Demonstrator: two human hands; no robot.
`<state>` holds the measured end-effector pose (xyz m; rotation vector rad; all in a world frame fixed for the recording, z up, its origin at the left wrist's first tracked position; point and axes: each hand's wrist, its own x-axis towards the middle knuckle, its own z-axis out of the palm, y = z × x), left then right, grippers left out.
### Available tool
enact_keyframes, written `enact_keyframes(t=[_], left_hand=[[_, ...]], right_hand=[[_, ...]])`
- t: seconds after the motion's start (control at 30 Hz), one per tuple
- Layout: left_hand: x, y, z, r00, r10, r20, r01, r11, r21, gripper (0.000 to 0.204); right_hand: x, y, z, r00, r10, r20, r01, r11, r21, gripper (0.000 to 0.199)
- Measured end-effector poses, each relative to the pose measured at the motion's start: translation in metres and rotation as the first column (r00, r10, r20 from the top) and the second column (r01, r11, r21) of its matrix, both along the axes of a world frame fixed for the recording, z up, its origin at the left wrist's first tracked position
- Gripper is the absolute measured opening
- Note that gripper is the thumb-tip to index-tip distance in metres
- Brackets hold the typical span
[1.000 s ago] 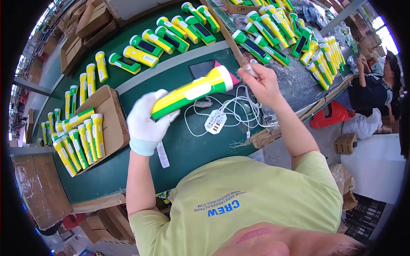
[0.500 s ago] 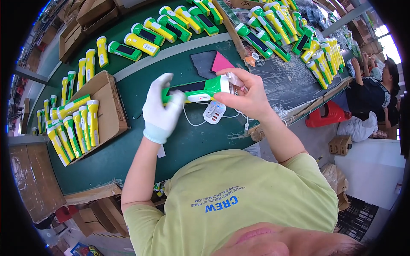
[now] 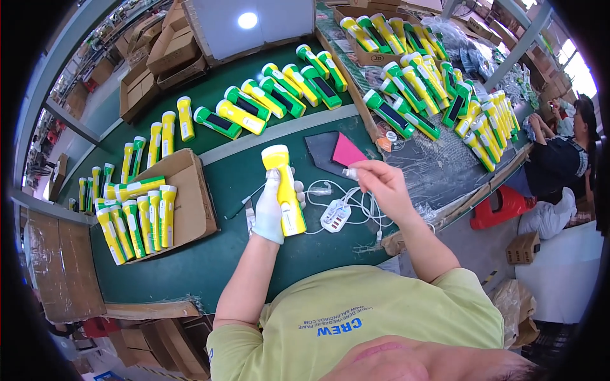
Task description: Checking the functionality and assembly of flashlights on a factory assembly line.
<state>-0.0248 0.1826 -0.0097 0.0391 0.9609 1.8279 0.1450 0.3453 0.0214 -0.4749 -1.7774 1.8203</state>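
My left hand point(image 3: 269, 213), in a white glove, is wrapped round a yellow and green flashlight point(image 3: 288, 198). Its white head points away from me and its yellow side faces up. To the right of it, my bare right hand point(image 3: 389, 190) pinches a small white cable plug point(image 3: 350, 173) between thumb and fingertips, apart from the flashlight. Between and below the hands, a white power strip point(image 3: 335, 216) lies on the green table among loose white cables point(image 3: 365, 206). A dark cloth with a pink patch point(image 3: 348, 152) lies just beyond the plug.
At left, a cardboard tray point(image 3: 190, 213) holds several flashlights. More flashlights point(image 3: 244, 114) stand in a row behind the grey strip, and others point(image 3: 429, 89) are piled at right. A round light spot point(image 3: 247, 20) shows on a white board point(image 3: 267, 38). Another person point(image 3: 565, 143) sits far right.
The flashlight has turned from lying crosswise between both hands to pointing away in my left hand. My right hand has left its head and now pinches the plug. The view has shifted, revealing the board.
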Motion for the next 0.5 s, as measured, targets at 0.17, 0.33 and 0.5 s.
enact_keyframes(t=[0.17, 0.33, 0.5], left_hand=[[0.011, -0.001, -0.001, 1.000, -0.010, -0.010, 0.010, 1.000, -0.010, 0.044], [0.014, 0.008, -0.003, 0.976, 0.038, -0.213, -0.045, 0.999, -0.026, 0.039], [0.012, 0.012, 0.015, 0.968, 0.079, -0.238, -0.090, 0.995, -0.036, 0.039]], right_hand=[[-0.011, -0.038, 0.002, 0.998, 0.070, 0.009, -0.052, 0.647, 0.760, 0.019], [-0.032, -0.032, 0.004, 0.999, 0.054, -0.006, -0.002, 0.144, 0.990, 0.023], [-0.033, -0.031, 0.014, 0.991, 0.128, -0.037, -0.006, 0.325, 0.946, 0.020]])
